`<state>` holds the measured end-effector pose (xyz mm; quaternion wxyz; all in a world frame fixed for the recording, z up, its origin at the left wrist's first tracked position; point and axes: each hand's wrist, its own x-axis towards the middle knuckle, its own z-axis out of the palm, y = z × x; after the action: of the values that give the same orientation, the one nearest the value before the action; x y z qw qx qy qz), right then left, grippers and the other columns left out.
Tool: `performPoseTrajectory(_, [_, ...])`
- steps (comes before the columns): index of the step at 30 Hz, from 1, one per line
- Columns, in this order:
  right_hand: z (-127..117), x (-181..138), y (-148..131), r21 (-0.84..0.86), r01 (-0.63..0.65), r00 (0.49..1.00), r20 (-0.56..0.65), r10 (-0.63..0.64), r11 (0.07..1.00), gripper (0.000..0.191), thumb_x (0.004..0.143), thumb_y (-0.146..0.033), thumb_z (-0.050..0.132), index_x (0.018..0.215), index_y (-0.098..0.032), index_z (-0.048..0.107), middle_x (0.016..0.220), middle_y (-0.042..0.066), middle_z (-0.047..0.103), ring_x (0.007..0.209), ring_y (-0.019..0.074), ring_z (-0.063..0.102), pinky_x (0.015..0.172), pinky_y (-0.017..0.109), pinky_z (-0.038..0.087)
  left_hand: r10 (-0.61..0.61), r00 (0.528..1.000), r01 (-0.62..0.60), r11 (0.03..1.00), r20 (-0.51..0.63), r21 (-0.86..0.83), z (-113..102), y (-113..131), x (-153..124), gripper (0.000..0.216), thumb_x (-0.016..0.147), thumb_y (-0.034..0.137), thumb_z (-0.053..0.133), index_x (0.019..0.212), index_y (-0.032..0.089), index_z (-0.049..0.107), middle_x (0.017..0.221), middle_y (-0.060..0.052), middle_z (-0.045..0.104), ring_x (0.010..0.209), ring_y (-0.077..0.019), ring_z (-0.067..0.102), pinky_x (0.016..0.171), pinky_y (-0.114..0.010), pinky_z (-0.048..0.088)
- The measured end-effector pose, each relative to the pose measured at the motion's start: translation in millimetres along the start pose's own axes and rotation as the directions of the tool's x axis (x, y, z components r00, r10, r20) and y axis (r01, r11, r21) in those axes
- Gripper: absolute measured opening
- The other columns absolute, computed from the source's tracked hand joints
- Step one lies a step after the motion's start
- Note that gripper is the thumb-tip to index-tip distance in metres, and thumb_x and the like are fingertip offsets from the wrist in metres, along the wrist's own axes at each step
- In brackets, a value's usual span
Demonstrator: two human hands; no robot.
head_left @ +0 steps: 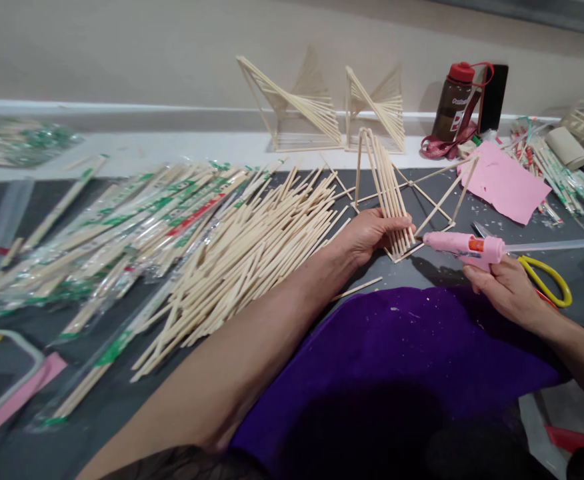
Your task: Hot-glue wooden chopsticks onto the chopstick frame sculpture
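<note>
The stick frame (386,175) is found just to the right of the pile of loose sticks (252,267), which is taken as the landmark. At the frame's near end, a row of sticks is pinched between thumb and fingers of the left hand (375,233), whose forearm is laid across the near right side of the pile. Further to the right of the pile, the handle of the pink glue gun (457,245) is gripped by the right hand (505,288); whether the trigger is pressed cannot be told. The frame is judged very light, its single sticks stiff but slender, its joints fragile and easily twisted. It is best held where several sticks lie together, as is done here, rather than by one lone strut. The gun is judged light and firm, hot at the nozzle, and should be held by the handle only. The fan's long axis is slanted from a raised far tip down toward the nozzle. The gun is aimed leftward, toward the pile, its nozzle at the fan's near ends; its axis is continued rightward by a clear glue stick (557,245).
</note>
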<state>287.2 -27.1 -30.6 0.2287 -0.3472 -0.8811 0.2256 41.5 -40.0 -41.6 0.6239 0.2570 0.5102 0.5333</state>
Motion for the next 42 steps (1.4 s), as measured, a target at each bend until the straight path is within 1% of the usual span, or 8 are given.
performPoseTrajectory(8, [-2.0, -1.8, 1.8, 0.042, -0.036, 0.999, 0.013, 0.036, 0.998, 0.039, 0.091, -0.037, 0.054, 0.055, -0.022, 0.052, 0.051, 0.001, 0.053, 0.052, 0.0149, 0.05, 0.058, 0.029, 0.043, -0.002, 1.0, 0.002, 1.0, -0.005, 0.0, 0.6, 0.4, -0.6, 0.01, 0.072, 0.012, 0.076, 0.074, 0.013, 0.065, 0.066, -0.003, 0.068, 0.057, -0.0128, 0.061, 0.063, -0.027, 0.05])
performPoseTrajectory(12, [-4.6, -3.7, 5.1, 0.223, -0.159, 0.987, 0.019, 0.158, 0.962, 0.039, 0.089, -0.042, 0.056, 0.057, -0.019, 0.059, 0.058, 0.003, 0.06, 0.055, 0.014, 0.053, 0.054, 0.027, 0.041, -0.008, 1.0, 0.008, 1.0, -0.006, -0.004, 0.2, 0.4, -1.3, 0.009, 0.071, 0.012, 0.074, 0.072, 0.013, 0.065, 0.065, -0.004, 0.068, 0.056, -0.0133, 0.061, 0.062, -0.028, 0.05])
performPoseTrajectory(16, [-8.9, -2.6, 9.1, 0.544, -0.299, 0.953, 0.134, 0.27, 0.784, 0.04, 0.089, -0.052, 0.06, 0.082, -0.015, 0.072, 0.057, 0.003, 0.062, 0.048, 0.0113, 0.05, 0.046, 0.023, 0.035, 0.013, 1.0, -0.013, 1.0, 0.007, 0.014, -1.4, -0.7, -0.2, 0.012, 0.068, 0.015, 0.077, 0.073, 0.013, 0.067, 0.065, -0.005, 0.069, 0.056, -0.0132, 0.06, 0.063, -0.027, 0.05])
performPoseTrajectory(20, [-11.7, 0.9, 9.4, 0.732, -0.348, 0.93, 0.19, 0.315, 0.586, 0.042, 0.086, -0.056, 0.064, 0.079, -0.014, 0.071, 0.06, 0.005, 0.065, 0.046, 0.0111, 0.052, 0.042, 0.023, 0.034, 0.01, 1.0, -0.01, 1.0, -0.011, 0.021, -2.6, -1.1, 1.0, 0.014, 0.065, 0.017, 0.079, 0.072, 0.013, 0.067, 0.066, -0.005, 0.07, 0.056, -0.0135, 0.062, 0.059, -0.025, 0.05])
performPoseTrajectory(24, [-14.7, 3.0, 9.2, 0.828, -0.319, 0.919, 0.151, 0.364, 0.461, 0.038, 0.084, -0.053, 0.068, 0.081, -0.015, 0.07, 0.066, 0.006, 0.068, 0.046, 0.0115, 0.054, 0.043, 0.024, 0.037, 0.004, 0.999, -0.003, 1.0, -0.053, 0.026, -2.6, -2.2, 0.7, 0.015, 0.064, 0.016, 0.08, 0.072, 0.013, 0.068, 0.065, -0.005, 0.071, 0.055, -0.0132, 0.062, 0.056, -0.024, 0.049])
performPoseTrajectory(27, [-23.3, 4.0, 12.9, 0.853, -0.271, 0.906, 0.071, 0.416, 0.446, 0.034, 0.079, -0.051, 0.073, 0.082, -0.017, 0.069, 0.065, 0.004, 0.067, 0.05, 0.012, 0.056, 0.045, 0.023, 0.042, 0.008, 0.995, -0.005, 0.999, -0.102, 0.033, -2.0, -3.2, 0.2, 0.017, 0.062, 0.016, 0.081, 0.071, 0.013, 0.067, 0.064, -0.005, 0.071, 0.054, -0.013, 0.062, 0.056, -0.024, 0.05])
performPoseTrajectory(34, [-64.7, 23.0, 48.5, 0.819, -0.227, 0.767, -0.182, 0.615, 0.526, 0.033, 0.069, -0.043, 0.081, 0.078, -0.016, 0.065, 0.058, 0.0, 0.06, 0.047, 0.0084, 0.053, 0.041, 0.018, 0.042, 0.013, 0.991, -0.001, 0.996, -0.132, 0.091, -0.3, 0.3, 0.5, 0.016, 0.062, 0.014, 0.081, 0.072, 0.012, 0.069, 0.065, -0.005, 0.072, 0.052, -0.0137, 0.063, 0.051, -0.023, 0.052])
performPoseTrajectory(42, [-80.4, 50.1, 119.6, 0.823, -0.323, 0.645, -0.17, 0.745, 0.467, 0.014, 0.093, -0.021, 0.058, 0.082, -0.012, 0.061, 0.053, -0.001, 0.059, 0.04, 0.0072, 0.052, 0.038, 0.017, 0.043, 0.0, 0.985, 0.016, 0.995, -0.171, 0.094, 0.5, 2.2, 0.6, 0.009, 0.066, 0.009, 0.077, 0.071, 0.011, 0.07, 0.063, -0.005, 0.072, 0.052, -0.013, 0.063, 0.049, -0.021, 0.052])
